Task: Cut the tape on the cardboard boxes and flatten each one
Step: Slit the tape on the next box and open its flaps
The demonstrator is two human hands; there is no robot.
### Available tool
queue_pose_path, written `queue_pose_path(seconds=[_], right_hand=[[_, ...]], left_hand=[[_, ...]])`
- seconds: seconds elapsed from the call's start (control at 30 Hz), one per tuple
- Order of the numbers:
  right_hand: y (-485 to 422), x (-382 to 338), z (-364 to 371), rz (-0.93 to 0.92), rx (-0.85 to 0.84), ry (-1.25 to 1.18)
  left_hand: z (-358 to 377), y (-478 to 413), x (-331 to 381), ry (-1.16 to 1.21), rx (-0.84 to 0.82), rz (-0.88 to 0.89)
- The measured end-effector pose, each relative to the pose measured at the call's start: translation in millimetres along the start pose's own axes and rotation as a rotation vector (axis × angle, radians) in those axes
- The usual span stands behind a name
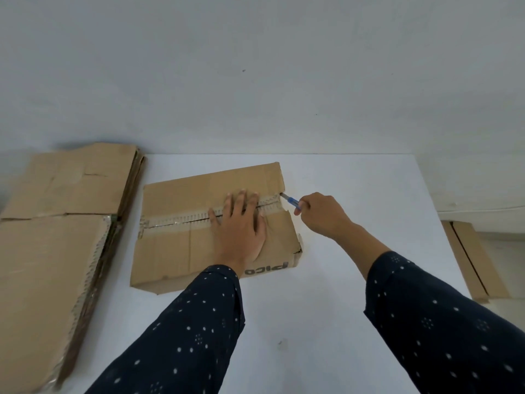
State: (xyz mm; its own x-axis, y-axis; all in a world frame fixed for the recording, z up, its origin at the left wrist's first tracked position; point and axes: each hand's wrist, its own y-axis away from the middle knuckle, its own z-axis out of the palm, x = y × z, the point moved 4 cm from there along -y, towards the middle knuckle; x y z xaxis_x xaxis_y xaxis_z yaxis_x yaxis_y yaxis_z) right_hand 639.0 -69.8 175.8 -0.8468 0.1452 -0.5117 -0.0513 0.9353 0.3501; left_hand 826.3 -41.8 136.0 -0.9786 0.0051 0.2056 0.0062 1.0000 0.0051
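Pinches a blue-handled cutter [292, 201] in the right grip [321, 214], fingers curled round it, blade tip at the right end of the taped seam [176, 220]. Presses the left grip [241, 226] flat, fingers straight, across that tape. Steadies the box [176, 251] mid-tabletop [326, 294], closed and not yet flattened. Shows a dark line along the seam (maybe a slit, hard to tell). Counts, by its lie, the flattened stack [56, 223] at left as done; leaves this box to cut and fold down.
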Motion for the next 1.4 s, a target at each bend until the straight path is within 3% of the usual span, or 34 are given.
queue_pose_path(seconds=[0.23, 0.43, 0.57, 0.67, 0.87, 1.0, 1.07, 1.13, 1.27, 1.4], right_hand=[[10.1, 6.2, -10.9, -0.071, -0.121, 0.1], [17.1, -6.0, -31.2, -0.093, -0.2, 0.362], [8.1, 2.6, -47.4, -0.059, -0.133, 0.411], [-0.6, 37.0, -32.3, 0.065, 0.009, 0.352], [4.1, 68.5, 29.2, 0.137, -0.081, 0.228], [11.3, 55.4, 32.5, 0.116, -0.001, 0.083], [21.8, 35.2, 25.9, 0.096, 0.084, -0.103], [35.0, 12.4, 25.2, 0.092, 0.035, -0.257], [53.2, -19.7, 43.5, 0.103, -0.198, -0.075], [41.2, -32.5, 39.6, 0.119, -0.112, -0.047]], left_hand=[[-1.7, 1.2, 1.0, -0.01, 0.01, -0.004], [0.3, 4.4, 3.2, -0.004, -0.002, -0.001], [-0.3, 4.3, 0.6, -0.001, -0.011, -0.01], [-1.1, 3.1, -0.5, 0.0, 0.005, -0.001], [-0.1, 1.9, -2.2, 0.048, 0.029, 0.008], [-4.2, -0.7, -5.6, 0.105, 0.045, 0.014], [-11.6, -7.1, -14.4, 0.133, 0.038, 0.044], [-21.6, -17.4, -31.6, 0.143, 0.002, 0.067], [-37.0, -43.5, -93.1, 0.045, -0.164, -0.002], [-50.7, -62.3, -137.9, -0.09, -0.266, 0.044]])
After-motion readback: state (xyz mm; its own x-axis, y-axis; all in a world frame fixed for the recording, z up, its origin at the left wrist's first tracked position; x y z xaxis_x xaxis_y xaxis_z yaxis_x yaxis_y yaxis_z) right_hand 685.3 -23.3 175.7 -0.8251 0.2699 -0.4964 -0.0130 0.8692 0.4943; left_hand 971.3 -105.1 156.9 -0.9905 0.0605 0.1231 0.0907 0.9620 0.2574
